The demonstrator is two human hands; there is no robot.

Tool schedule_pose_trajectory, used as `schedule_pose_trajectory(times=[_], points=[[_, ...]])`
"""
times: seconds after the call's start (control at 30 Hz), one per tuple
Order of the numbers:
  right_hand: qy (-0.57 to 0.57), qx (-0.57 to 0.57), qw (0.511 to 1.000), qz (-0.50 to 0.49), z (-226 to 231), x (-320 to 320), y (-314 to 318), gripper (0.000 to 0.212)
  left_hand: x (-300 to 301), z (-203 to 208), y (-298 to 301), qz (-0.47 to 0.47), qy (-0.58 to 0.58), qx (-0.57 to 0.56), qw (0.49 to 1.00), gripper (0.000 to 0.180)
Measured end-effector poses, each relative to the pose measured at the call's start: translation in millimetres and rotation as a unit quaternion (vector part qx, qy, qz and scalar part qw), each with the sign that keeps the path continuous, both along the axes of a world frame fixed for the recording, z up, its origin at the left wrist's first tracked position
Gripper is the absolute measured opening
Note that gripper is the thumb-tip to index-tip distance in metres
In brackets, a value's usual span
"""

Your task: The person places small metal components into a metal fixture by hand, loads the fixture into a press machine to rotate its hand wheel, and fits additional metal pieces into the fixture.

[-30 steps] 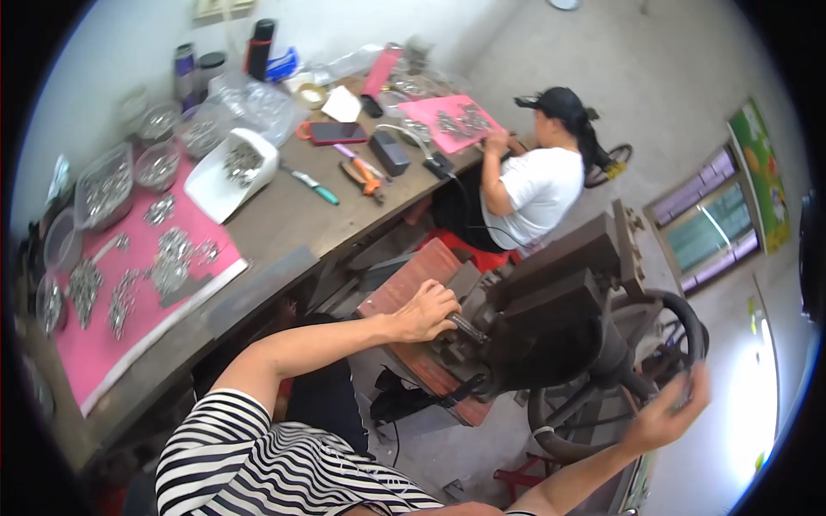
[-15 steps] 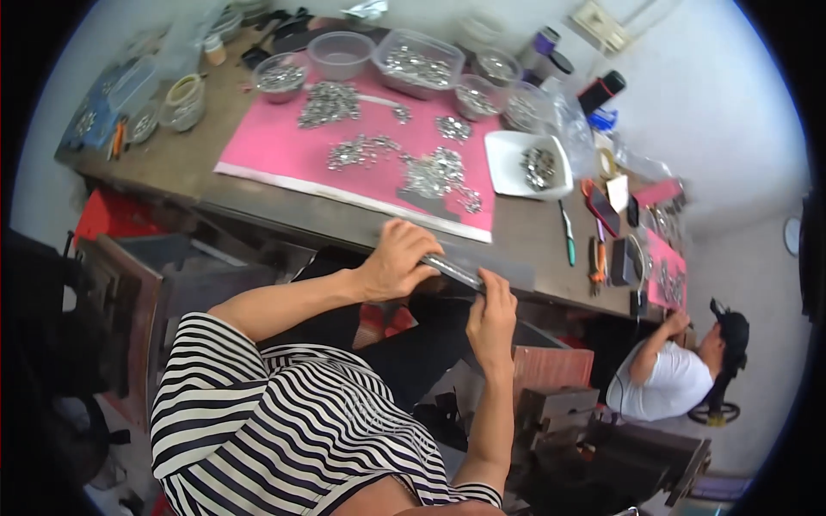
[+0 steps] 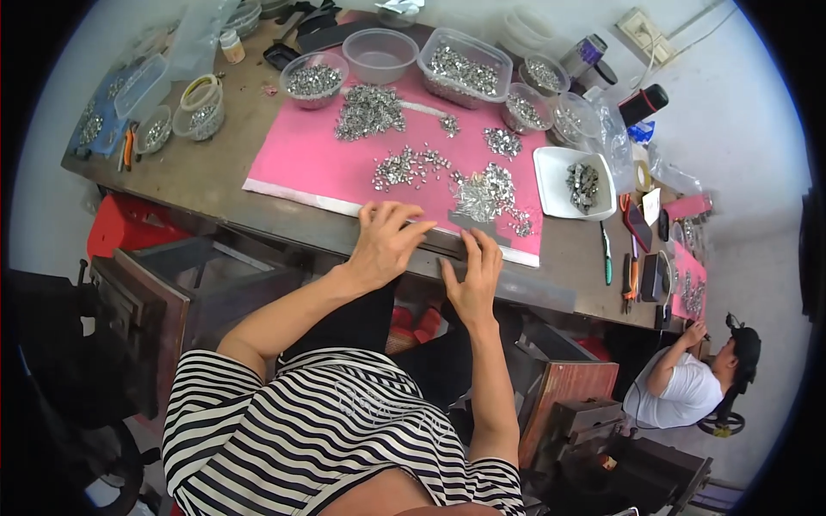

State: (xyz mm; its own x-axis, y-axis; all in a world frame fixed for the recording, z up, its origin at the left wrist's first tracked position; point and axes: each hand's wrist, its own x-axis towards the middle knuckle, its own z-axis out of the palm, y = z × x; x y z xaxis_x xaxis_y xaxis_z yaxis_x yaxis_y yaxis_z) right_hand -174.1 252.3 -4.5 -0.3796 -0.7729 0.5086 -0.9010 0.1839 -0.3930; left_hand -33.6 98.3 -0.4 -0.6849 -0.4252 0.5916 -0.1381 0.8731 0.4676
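1. Resting on the near edge of the workbench [image 3: 215, 185]: both hands, palms down, fingers spread & open, nothing held in either.
2. Left hand [image 3: 385, 243] – fingertips lie on the near edge of the pink mat [image 3: 310, 163]; no part gripped.
3. Right hand [image 3: 475, 277] – just right of the left, fingers fanned, tips at the mat's near edge, just near of the closest pile of small metal parts [image 3: 483, 196]; can't tell if it touches any.
4. Loose parts on mat: approx. 5 heaps – big one far centre [image 3: 368, 110], a mid one [image 3: 409, 166], the closest one, 2 small ones far right [image 3: 503, 142].
5. Clear tubs w/ parts along the far side: 1 round bowl [image 3: 315, 79], 1 empty-looking bowl [image 3: 379, 53], 1 rectangular box [image 3: 465, 67], at least 3 round ones further right.
6. 1 white square tray [image 3: 551, 172] w/ parts, right of mat.
7. Hand tools right of the tray: 1 green-handled one [image 3: 607, 261], orange-handled pliers [image 3: 631, 273].
8. Another person [image 3: 688, 387] sits near right, at the bench's end, by a 2nd pink mat [image 3: 691, 284].
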Motion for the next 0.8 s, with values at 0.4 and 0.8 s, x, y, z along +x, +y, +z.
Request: schedule_pose_trajectory(times=[0.4, 0.8], points=[[-0.082, -0.081, 0.992, -0.059, -14.6, 3.7, -5.8, 0.063, 51.8, -10.1, 4.9, -0.064, 0.297, 0.279, 0.911, 0.03], [0.016, -0.032, 0.999, -0.012, 7.0, -9.8, -3.9, 0.031, 75.4, 9.7, -5.9, -0.014, 0.053, 0.278, 0.959, 0.033]])
